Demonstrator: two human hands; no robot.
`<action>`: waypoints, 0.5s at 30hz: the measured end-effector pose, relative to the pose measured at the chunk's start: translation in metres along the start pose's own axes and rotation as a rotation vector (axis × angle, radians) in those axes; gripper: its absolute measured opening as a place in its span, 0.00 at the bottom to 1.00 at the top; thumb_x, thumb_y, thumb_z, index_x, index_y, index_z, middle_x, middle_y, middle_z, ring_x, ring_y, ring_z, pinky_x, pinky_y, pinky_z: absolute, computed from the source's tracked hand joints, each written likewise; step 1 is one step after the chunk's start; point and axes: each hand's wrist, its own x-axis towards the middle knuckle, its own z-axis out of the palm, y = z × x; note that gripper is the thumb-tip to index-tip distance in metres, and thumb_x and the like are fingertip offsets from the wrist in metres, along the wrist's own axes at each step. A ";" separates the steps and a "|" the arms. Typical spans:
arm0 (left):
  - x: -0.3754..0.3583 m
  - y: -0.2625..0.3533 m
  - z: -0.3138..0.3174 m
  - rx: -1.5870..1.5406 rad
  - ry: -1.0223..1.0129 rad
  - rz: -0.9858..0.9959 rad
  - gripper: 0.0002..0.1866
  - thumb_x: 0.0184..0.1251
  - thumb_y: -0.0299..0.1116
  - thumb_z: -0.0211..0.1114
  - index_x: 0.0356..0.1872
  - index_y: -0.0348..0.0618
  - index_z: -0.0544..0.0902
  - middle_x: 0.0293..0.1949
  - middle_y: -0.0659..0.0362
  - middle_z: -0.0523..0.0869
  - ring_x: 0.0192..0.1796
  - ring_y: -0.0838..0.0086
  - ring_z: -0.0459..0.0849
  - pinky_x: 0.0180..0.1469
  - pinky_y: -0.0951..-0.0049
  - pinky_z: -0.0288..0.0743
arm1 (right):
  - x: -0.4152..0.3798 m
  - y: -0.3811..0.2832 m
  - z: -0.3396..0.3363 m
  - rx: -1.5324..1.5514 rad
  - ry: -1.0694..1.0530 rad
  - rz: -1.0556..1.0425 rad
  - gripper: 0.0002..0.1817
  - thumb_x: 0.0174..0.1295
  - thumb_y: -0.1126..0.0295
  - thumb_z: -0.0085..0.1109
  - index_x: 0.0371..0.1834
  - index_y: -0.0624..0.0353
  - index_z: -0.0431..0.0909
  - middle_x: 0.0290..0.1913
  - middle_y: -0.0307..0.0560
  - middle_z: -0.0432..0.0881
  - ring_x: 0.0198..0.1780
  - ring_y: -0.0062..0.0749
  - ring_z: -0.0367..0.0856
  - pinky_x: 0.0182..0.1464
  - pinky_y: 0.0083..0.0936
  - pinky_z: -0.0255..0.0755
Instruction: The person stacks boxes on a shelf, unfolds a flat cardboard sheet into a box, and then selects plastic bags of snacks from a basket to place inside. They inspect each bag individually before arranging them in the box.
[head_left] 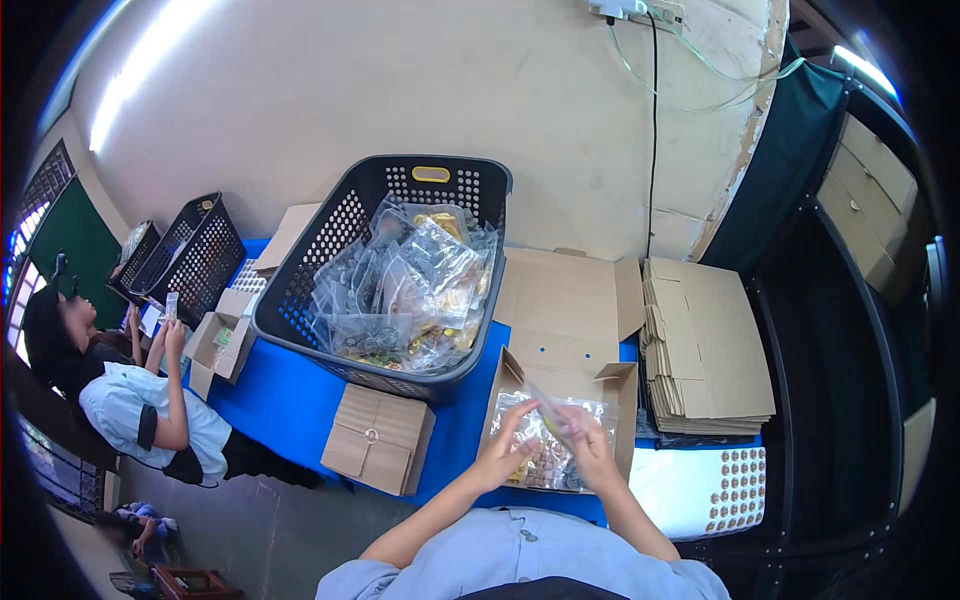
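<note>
Over an open cardboard box point(625, 425) I have a small clear plastic packet point(546, 410), tilted, with something yellowish inside. My right hand point(592, 450) grips it, fingers closed around its lower part. On the other side, my left hand point(500, 448) has its thumb and fingers apart, fingertips close beside the packet. Clear bags point(545, 465) with small brown and yellow pieces lie in the box beneath both hands. The box lid point(560, 290) is folded back toward the wall.
A black basket point(290, 325) of clear packets stands left of the box. In front of it sits a closed carton point(375, 435). Flat cardboard boxes point(710, 340) are stacked at right, by a sticker sheet point(735, 490). A co-worker point(160, 410) handles a packet at far left.
</note>
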 end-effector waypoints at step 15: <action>-0.001 0.021 -0.001 0.192 0.219 -0.090 0.14 0.69 0.35 0.62 0.49 0.37 0.84 0.39 0.56 0.89 0.43 0.79 0.82 0.58 0.76 0.70 | 0.020 0.015 -0.004 0.235 -0.058 0.280 0.09 0.57 0.70 0.68 0.31 0.67 0.85 0.29 0.44 0.86 0.37 0.23 0.80 0.50 0.24 0.70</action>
